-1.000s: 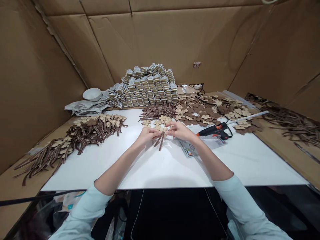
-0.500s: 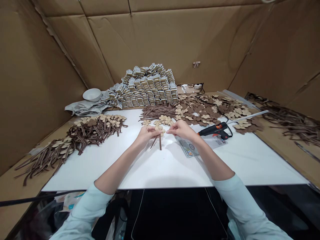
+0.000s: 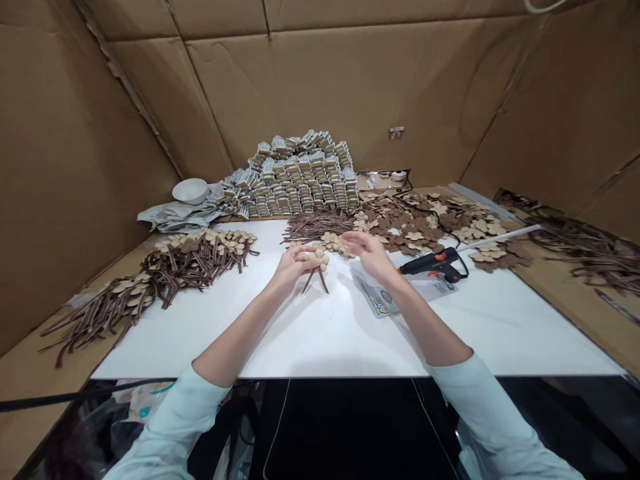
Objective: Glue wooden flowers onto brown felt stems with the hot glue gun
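Between the fingertips of my left hand (image 3: pixel 294 265) is a beige flower cutout (image 3: pixel 319 257), with two brown strips (image 3: pixel 323 280) hanging from it above the white table. My right hand (image 3: pixel 364 248) is raised to the right of it, fingers stretched out and nothing seen in them. Just behind that hand lie several loose beige flower cutouts (image 3: pixel 334 241). A bundle of brown strips (image 3: pixel 320 225) lies behind my left hand. The black and orange glue gun (image 3: pixel 433 263) rests on a printed plastic sheet (image 3: pixel 373 300), right of my right wrist.
Flower pieces with strips (image 3: pixel 195 267) are heaped at the left. Stacked small pieces (image 3: pixel 313 177) stand at the back beside a white bowl (image 3: pixel 191 191). Brown and beige flower cutouts (image 3: pixel 405 223) cover the back right, crossed by the glue gun's cord. More strips (image 3: pixel 585 250) lie far right.
My right hand has drawn back from the flower toward the loose cutouts, its fingers going from a pinch to spread. My left hand keeps the flower; its strips now hang at a different angle.
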Motion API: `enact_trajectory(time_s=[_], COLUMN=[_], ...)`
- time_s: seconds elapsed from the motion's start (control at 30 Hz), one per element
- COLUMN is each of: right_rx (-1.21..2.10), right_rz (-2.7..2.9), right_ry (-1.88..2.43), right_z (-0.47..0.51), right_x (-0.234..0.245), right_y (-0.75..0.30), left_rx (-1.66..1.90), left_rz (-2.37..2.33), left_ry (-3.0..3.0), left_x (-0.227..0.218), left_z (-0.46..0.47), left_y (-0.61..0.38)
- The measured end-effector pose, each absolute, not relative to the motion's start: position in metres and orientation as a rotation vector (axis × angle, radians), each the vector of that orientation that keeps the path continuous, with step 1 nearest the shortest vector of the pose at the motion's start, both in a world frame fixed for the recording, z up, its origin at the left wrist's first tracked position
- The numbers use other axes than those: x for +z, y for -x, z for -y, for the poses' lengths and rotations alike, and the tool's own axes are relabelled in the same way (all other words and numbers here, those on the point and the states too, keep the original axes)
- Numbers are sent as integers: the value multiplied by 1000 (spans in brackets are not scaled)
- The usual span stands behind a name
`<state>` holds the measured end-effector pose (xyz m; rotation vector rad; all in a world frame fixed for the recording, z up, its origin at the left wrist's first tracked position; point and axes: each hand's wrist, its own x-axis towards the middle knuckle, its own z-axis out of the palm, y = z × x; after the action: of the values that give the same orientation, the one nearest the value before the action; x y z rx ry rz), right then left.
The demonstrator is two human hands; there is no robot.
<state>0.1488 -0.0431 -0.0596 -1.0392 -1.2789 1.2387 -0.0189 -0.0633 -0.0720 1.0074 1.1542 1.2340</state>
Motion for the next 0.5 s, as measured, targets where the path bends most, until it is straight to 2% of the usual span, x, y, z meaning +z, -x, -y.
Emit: enact_trajectory(time_s=[0.1, 0.17, 0.23, 0.33, 0.5], right_rx=[1656, 1802, 1759, 1578, 1490], right_rz=[1564, 1789, 1844, 1605, 1349], right_ry=[956, 946, 930, 886, 892], right_z=[54, 59, 61, 59, 53], right_x=[-59, -55, -50, -44, -46], right_y=[-143, -145, -151, -158, -157], left_rx=[1238, 1314, 1435, 1552, 1446], left_rz=[-1127, -1167, -1258, -1488, -1703], left_ry=[-1061, -1102, -1119, -1054, -986], left_x=[-74, -75, -77, -77, -80], left_z=[62, 58, 50, 35, 22], left_y=[19, 23, 32, 57, 110])
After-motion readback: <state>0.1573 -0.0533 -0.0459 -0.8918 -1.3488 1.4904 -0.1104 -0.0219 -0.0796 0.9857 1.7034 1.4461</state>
